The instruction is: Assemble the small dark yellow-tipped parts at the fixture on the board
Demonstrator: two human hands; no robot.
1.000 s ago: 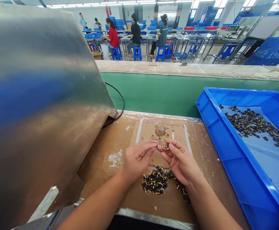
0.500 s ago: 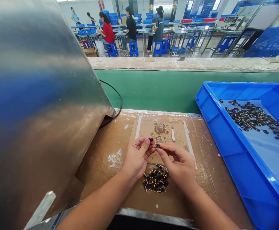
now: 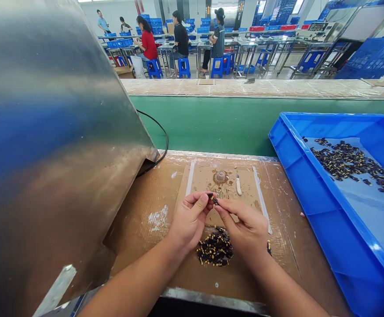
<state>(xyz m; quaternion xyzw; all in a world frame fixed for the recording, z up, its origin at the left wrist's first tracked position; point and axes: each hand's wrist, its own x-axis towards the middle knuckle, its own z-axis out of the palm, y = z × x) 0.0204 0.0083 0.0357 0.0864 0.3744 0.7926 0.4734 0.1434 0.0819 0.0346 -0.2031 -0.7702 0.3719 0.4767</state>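
My left hand (image 3: 192, 215) pinches a small black piece (image 3: 210, 195) between thumb and forefinger. From the other side, my right hand (image 3: 246, 222) pinches a small black-and-yellow piece (image 3: 214, 200) by its end. The two pieces meet between my fingertips; whether they are joined I cannot tell. Below my hands lies a pile of black-and-yellow pieces (image 3: 215, 247) on the brown work surface. A few more dark pieces (image 3: 269, 248) peek out beside my right wrist. Just beyond my fingers, a cardboard sheet (image 3: 198, 180) bears a small clear cup (image 3: 221, 176) and a white-handled knife (image 3: 238, 185).
A large blue bin (image 3: 337, 211) at the right holds many black-and-yellow pieces (image 3: 350, 160) on a pale sheet. To the left rises a big metal housing (image 3: 63, 145), a black cable (image 3: 165, 136) beside it. Behind the green conveyor belt (image 3: 208, 123), several people work at tables.
My right hand has moved slightly left, bringing its black-and-yellow piece against the black piece in my left hand. Dark pieces beside my right wrist now show.
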